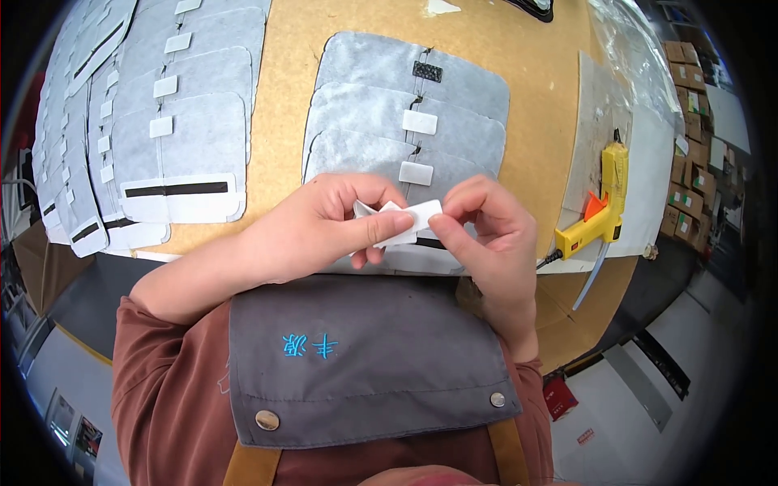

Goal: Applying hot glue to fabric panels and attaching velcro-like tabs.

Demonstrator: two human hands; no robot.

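Small white rectangular pieces point(401, 235) are gripped in my left hand point(340, 219), its thumb pressing on top of them. Between the thumb and forefinger of my right hand point(489, 231) is the end of one white piece point(426, 213), which also reaches toward the left thumb. Just beyond my hands lie overlapping grey fabric pieces point(356, 109) with rounded corners. A thin cord runs down their middle. Two of them carry a white rectangle point(416, 172), and the farthest bears a black textured rectangle point(428, 72).
More grey fabric pieces point(203, 121) with white rectangles and black strips overlap across the table's left. A yellow glue gun point(604, 206) with an orange trigger lies near the right edge. Clear plastic film point(628, 36) covers the far right corner. Cardboard boxes point(689, 170) are stacked beyond.
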